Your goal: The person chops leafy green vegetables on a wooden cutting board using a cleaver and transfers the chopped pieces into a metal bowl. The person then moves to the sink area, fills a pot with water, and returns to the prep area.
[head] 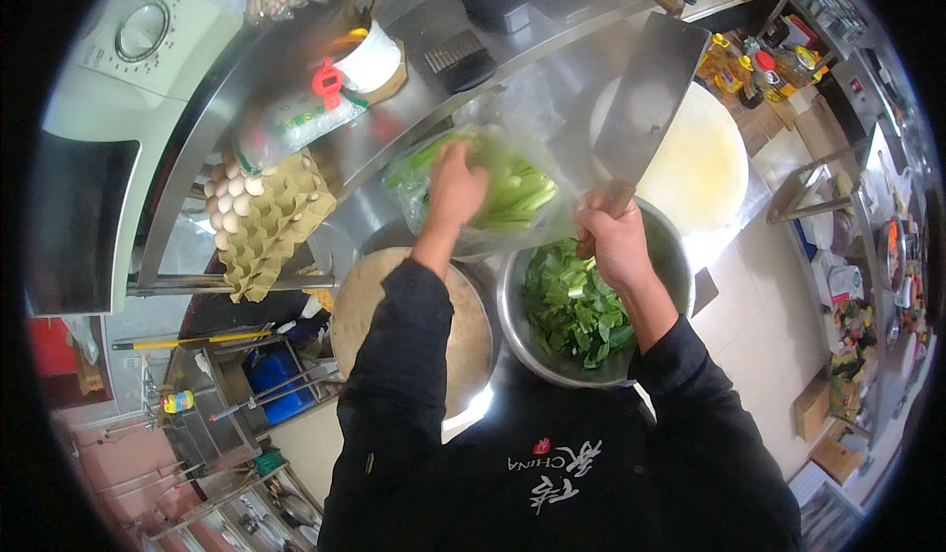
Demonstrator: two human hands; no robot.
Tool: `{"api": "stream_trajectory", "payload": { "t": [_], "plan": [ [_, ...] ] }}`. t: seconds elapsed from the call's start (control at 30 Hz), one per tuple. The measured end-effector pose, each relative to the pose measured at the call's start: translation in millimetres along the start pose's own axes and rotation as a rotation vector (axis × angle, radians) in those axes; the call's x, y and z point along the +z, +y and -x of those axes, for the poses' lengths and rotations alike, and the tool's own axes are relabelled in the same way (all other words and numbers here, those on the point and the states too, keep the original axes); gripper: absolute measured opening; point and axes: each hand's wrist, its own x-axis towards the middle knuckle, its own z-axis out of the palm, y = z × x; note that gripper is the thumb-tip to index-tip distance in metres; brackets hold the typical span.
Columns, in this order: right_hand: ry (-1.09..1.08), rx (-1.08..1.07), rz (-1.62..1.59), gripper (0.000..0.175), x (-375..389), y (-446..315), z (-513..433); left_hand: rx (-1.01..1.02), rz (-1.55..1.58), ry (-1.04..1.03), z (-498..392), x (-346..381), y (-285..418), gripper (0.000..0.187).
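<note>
My right hand (613, 230) grips the wooden handle of a cleaver (650, 101), its broad blade raised up and away from me. The edge of a clear plastic bag (414, 208) reaches this hand; whether the fingers also pinch it is unclear. Light green vegetable stalks (521, 201) fill the bag. Over them is my left hand (454, 190), its blurred fingertips at the greens, so its hold is hard to make out. Below my right hand, a stainless steel bowl (510, 330) contains cut leafy greens (580, 308).
A white round chopping board (702, 160) lies beyond the bowl, to the right. On the left are a brown round board (399, 323), egg trays (277, 219) with several eggs, and a microwave (111, 108). A metal shelf (562, 27) carries a white tub (373, 60).
</note>
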Motion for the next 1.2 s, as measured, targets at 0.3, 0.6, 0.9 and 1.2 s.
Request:
{"api": "stream_trajectory", "payload": {
  "t": [0.3, 0.6, 0.9, 1.2],
  "plan": [
    [-0.033, 0.005, -0.010, 0.015, -6, -2, 3, 0.071, -0.198, -0.109, -36, -10, -34, 0.041],
    [0.033, -0.030, 0.022, 0.013, 7, -11, -3, 0.127, -0.412, -0.371, -17, -12, -39, 0.070],
    [0.014, -0.075, 0.086, 0.011, 12, -16, -6, 0.079, 0.027, -0.285, -23, -3, -47, 0.071],
    [0.010, -0.059, 0.082, 0.010, 14, -17, -7, 0.065, -0.233, -0.593, -37, -7, -22, 0.093]
  ]
}}
